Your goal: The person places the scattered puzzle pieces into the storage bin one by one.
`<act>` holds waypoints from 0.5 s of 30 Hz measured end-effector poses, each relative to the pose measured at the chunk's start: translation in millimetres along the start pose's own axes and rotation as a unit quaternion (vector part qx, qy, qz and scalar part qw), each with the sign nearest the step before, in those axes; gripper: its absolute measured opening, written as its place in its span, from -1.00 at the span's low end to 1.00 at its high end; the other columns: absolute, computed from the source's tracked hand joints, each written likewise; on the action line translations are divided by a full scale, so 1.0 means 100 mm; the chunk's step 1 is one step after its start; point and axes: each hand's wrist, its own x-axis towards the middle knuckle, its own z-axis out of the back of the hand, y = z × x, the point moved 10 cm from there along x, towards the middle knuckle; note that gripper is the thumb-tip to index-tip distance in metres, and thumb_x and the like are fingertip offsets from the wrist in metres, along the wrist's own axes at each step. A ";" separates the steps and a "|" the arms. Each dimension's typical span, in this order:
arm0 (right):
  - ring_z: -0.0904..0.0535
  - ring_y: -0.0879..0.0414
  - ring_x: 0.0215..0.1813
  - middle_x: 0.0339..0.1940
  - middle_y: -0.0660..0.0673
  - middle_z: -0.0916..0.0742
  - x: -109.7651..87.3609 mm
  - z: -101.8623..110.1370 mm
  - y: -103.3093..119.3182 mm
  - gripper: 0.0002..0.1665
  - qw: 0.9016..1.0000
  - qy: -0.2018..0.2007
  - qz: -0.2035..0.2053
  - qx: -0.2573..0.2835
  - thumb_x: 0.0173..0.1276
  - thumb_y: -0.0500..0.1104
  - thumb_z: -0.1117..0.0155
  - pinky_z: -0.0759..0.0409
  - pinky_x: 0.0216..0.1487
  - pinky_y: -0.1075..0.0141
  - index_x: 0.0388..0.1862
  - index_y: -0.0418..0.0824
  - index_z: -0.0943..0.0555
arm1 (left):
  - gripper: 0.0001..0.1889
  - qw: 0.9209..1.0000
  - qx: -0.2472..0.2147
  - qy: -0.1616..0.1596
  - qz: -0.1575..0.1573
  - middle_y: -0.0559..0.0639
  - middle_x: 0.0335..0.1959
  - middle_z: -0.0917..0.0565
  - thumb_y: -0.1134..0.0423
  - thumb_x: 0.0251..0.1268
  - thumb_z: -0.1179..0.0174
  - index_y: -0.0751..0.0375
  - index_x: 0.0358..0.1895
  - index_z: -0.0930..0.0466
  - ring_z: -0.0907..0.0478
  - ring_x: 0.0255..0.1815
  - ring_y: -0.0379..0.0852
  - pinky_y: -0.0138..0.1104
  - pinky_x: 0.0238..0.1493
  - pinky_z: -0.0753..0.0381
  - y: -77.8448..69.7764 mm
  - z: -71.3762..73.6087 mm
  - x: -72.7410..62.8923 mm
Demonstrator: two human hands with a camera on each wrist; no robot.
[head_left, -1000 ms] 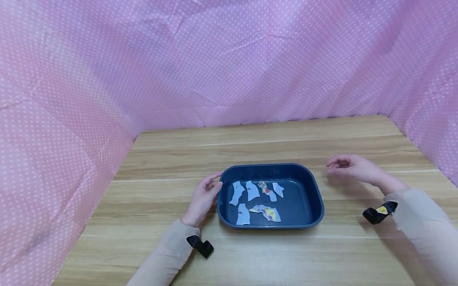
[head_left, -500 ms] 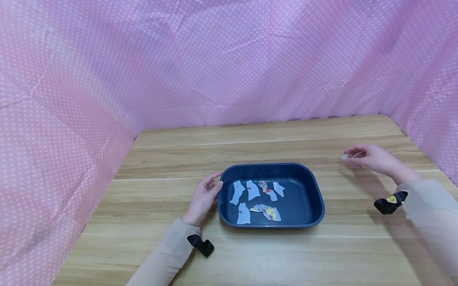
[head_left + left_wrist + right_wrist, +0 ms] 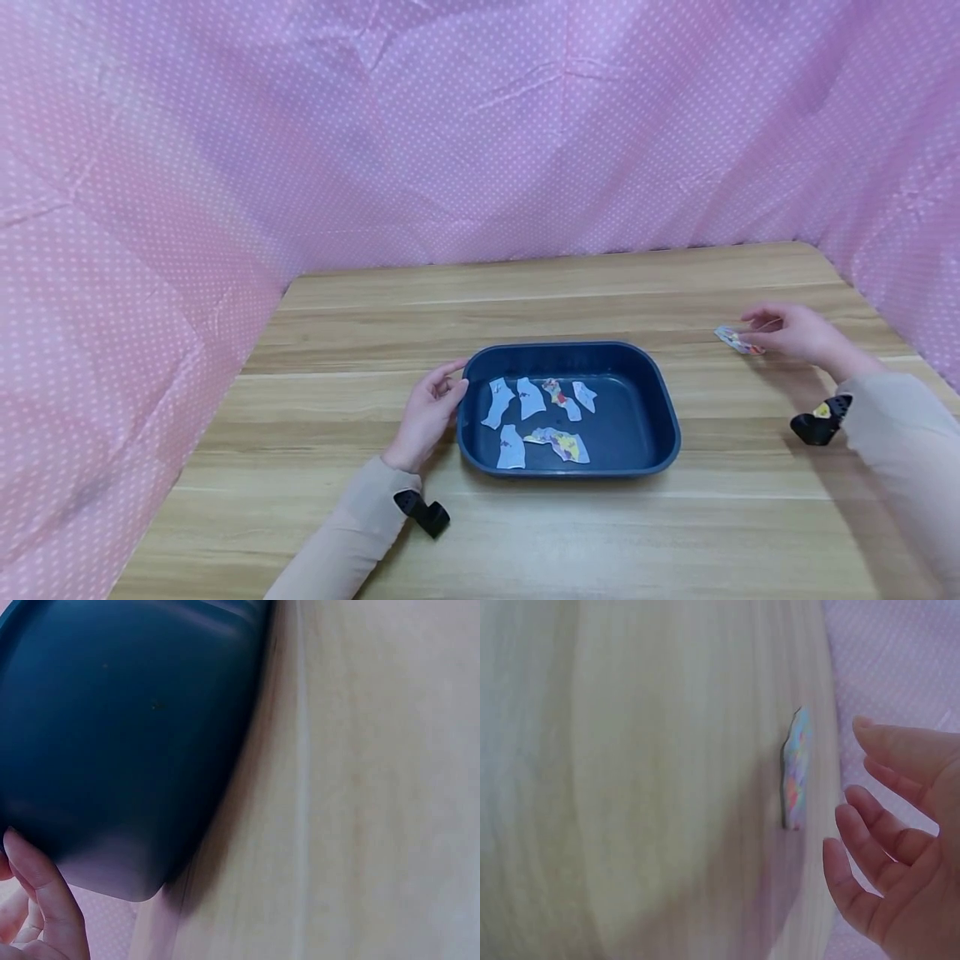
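Note:
A dark blue tray (image 3: 645, 467) stands on the table, with several torn-looking picture pieces lying in it, one of them yellow-patterned (image 3: 568, 447). My left hand (image 3: 425, 414) grips the tray's left end; in the left wrist view its thumb (image 3: 49, 889) lies against the tray's outer wall. Right of the tray, a separate colourful picture piece (image 3: 738, 340) lies on the table. My right hand (image 3: 795, 335) hovers just beside that piece, partly over it in the head view. In the right wrist view the fingers (image 3: 862, 840) are loosely bent, hold nothing, and stay apart from the piece (image 3: 794, 776).
The wooden table (image 3: 360, 333) ends at a pink polka-dot cloth (image 3: 465, 133) behind and at both sides. Each wrist wears a small black camera, such as the one at the right wrist (image 3: 820, 422).
My right hand has moved right, away from the tray. The colourful piece came into view under its fingers, and the hand now lies off it. The left hand and tray have stayed put.

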 end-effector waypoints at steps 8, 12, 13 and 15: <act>-0.51 -0.41 0.01 -0.01 -0.57 -0.57 0.00 -0.05 -0.07 -0.42 1.000 0.002 -0.008 -0.012 0.28 -0.11 -0.28 -0.42 0.00 -0.16 0.10 -0.52 -0.41 | -0.65 1.000 0.004 0.001 0.005 0.07 -0.37 -0.51 0.30 0.40 -0.05 0.07 0.21 -0.48 -0.41 -0.44 -0.11 -0.39 -0.39 -0.42 0.00 0.00 -0.02; -0.49 -0.44 0.03 0.02 -0.59 -0.54 -0.01 -0.06 -0.06 -0.40 1.000 0.006 -0.013 -0.008 0.28 -0.09 -0.29 -0.38 0.02 -0.20 0.11 -0.51 -0.40 | -0.65 1.000 0.003 0.002 0.004 0.05 -0.38 -0.50 0.29 0.40 -0.06 0.07 0.21 -0.48 -0.41 -0.43 -0.11 -0.40 -0.39 -0.41 0.00 0.00 -0.02; -0.49 -0.44 0.03 0.02 -0.59 -0.54 -0.01 -0.06 -0.06 -0.39 1.000 0.005 -0.014 -0.008 0.28 -0.08 -0.29 -0.38 0.02 -0.20 0.11 -0.50 -0.40 | -0.66 1.000 0.003 0.002 0.003 0.04 -0.39 -0.50 0.28 0.40 -0.06 0.07 0.21 -0.48 -0.40 -0.44 -0.11 -0.39 -0.39 -0.41 -0.01 0.00 -0.02; -0.48 -0.44 0.03 0.03 -0.59 -0.54 0.00 -0.06 -0.07 -0.39 1.000 0.004 -0.014 -0.011 0.28 -0.08 -0.29 -0.38 0.02 -0.20 0.11 -0.50 -0.40 | -0.66 1.000 0.003 0.003 0.001 0.03 -0.39 -0.50 0.28 0.40 -0.06 0.06 0.21 -0.48 -0.40 -0.44 -0.11 -0.39 -0.39 -0.41 -0.01 0.00 -0.01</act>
